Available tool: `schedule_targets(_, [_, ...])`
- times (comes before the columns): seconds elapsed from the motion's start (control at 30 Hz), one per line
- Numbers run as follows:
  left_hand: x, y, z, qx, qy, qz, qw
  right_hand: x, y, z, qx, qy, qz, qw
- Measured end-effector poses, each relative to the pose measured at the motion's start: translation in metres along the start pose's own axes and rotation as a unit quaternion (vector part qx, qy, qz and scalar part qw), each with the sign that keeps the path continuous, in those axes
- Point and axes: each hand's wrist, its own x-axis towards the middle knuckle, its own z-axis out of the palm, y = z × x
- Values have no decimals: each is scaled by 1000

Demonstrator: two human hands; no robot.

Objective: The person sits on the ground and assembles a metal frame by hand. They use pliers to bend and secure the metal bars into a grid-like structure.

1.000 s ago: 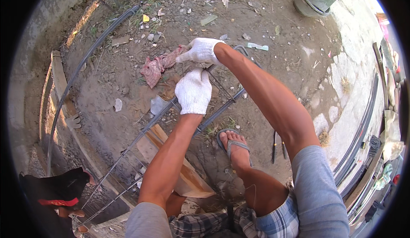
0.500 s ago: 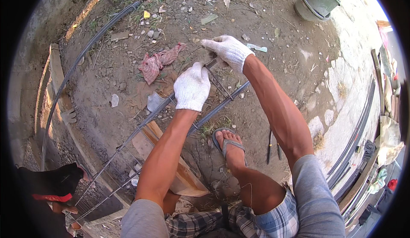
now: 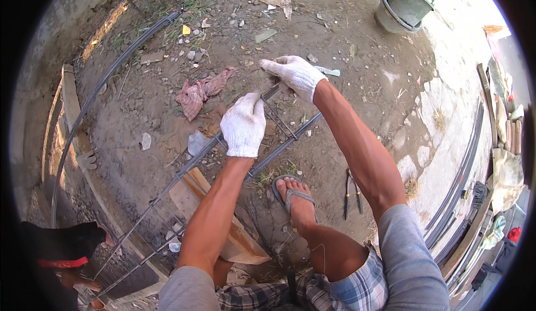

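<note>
A long cage of steel reinforcing bars [image 3: 286, 143] slants up from the lower left, and small cross ties join its bars. My left hand [image 3: 244, 125], in a white knit glove, is closed around the upper bar near its far end. Just beyond that end is my right hand [image 3: 296, 77], gloved too, with its fingers curled and thumb side toward the left. Whatever its fingers hold is hidden or too fine to make out. Pliers [image 3: 347, 202] with dark and yellow handles lie on the soil right of my sandalled foot [image 3: 296, 194].
A crumpled red checked cloth [image 3: 195, 97] and wooden boards [image 3: 243, 239] lie on the dirt. Nested buckets [image 3: 410, 6] stand far right. Long dark rods [image 3: 460, 168] line the right side; bent bars [image 3: 84, 107] curve along the left. Another person [image 3: 64, 244] is at the lower left.
The whole view has shifted slightly. My left hand sits a little lower and farther from my right hand, baring more of the bar end between them. Both hands stay closed.
</note>
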Motion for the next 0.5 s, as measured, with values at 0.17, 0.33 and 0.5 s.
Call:
schedule_targets(0.17, [-3,-1,3,5,-1,17,1000,-29,14,1,-188,104,-217,952])
schedule_targets(0.33, [-3,-6,-5,3,3,23,1000,-42,12,0,-465,84,-421,774])
schedule_targets(0.5, [-4,0,-6,27,-19,-2,999,-30,8,11,-544,62,-421,723])
